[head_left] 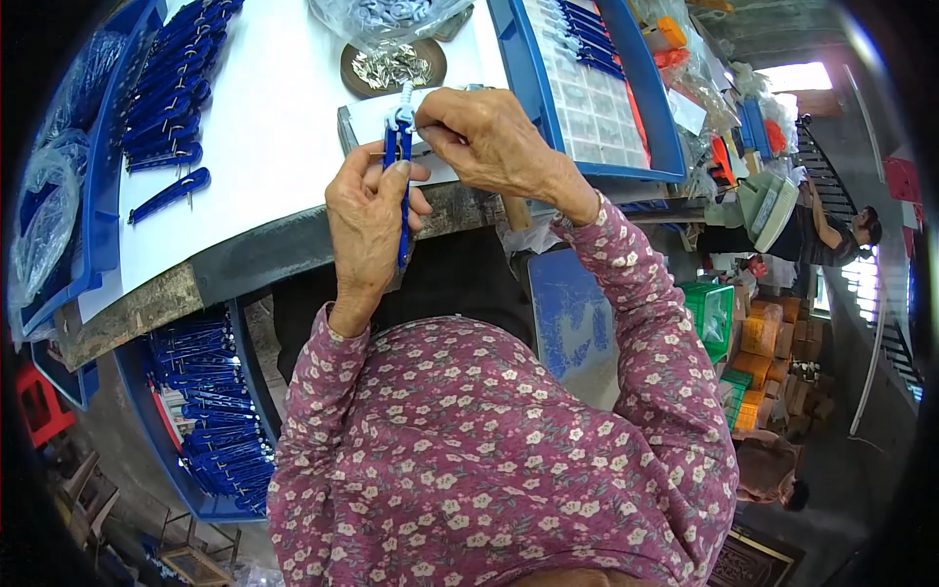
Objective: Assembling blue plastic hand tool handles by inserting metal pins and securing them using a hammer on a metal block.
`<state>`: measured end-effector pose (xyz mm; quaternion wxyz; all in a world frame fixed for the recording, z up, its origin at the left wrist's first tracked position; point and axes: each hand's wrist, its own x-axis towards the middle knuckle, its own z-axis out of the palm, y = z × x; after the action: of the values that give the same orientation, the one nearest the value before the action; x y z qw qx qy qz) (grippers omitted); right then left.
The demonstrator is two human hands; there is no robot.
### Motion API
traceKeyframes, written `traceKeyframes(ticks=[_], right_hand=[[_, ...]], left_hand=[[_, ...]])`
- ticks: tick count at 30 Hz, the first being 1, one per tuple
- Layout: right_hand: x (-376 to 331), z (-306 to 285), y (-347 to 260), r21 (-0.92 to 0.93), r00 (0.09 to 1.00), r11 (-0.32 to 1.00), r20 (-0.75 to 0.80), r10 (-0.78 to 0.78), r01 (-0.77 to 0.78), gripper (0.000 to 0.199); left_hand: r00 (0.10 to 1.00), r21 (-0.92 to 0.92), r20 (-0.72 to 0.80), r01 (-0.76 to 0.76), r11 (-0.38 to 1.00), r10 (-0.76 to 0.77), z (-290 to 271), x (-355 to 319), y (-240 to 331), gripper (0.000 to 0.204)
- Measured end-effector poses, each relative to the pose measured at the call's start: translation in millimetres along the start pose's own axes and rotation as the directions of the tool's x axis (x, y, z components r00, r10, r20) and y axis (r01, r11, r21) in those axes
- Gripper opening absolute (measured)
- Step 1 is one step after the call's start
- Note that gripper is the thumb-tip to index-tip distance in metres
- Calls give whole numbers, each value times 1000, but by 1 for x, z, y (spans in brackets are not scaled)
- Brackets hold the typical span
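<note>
Left hand (367, 210): wrapped around the legs of a blue compass (400, 186), holding it upright just off the tabletop (274, 137) edge.
Right hand (489, 137): fingertips pinched together at the compass's white hinge top, touching it from the right.
Compass axis: long axis runs away from the body, head farthest, points toward the lap.
Nearer hand: both are on it; the left carries it.
Beyond: a round dish of small metal parts (391, 67) sits just past the head; finished compasses (171, 88) lie well left.
</note>
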<state>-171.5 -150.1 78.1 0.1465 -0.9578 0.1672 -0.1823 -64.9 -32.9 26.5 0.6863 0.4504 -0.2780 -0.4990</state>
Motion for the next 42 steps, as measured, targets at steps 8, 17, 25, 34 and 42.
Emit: traceKeyframes(ticks=[8,17,25,34,42], right_hand=[[-1,-2,-6,-171,995,981,17,-94,96,7],[-6,6,-10,-147,988,977,5,155,-153,7],[-18,8,-5,216,951,943,-122,283,-253,14],[-76,13,-11,-162,896,904,-286,341,-396,26],[-87,5,-13,867,635,-331,498,591,-372,25]], left_hand=[[994,285,-63,-71,956,93,6,-2,-2,17],[1000,223,-27,8,975,-2,9,-2,-4,16],[983,-151,54,179,972,-173,2,0,-7,24],[979,-192,72,200,961,-190,-4,5,-13,23],[972,-196,61,234,952,-226,-3,6,-12,24]])
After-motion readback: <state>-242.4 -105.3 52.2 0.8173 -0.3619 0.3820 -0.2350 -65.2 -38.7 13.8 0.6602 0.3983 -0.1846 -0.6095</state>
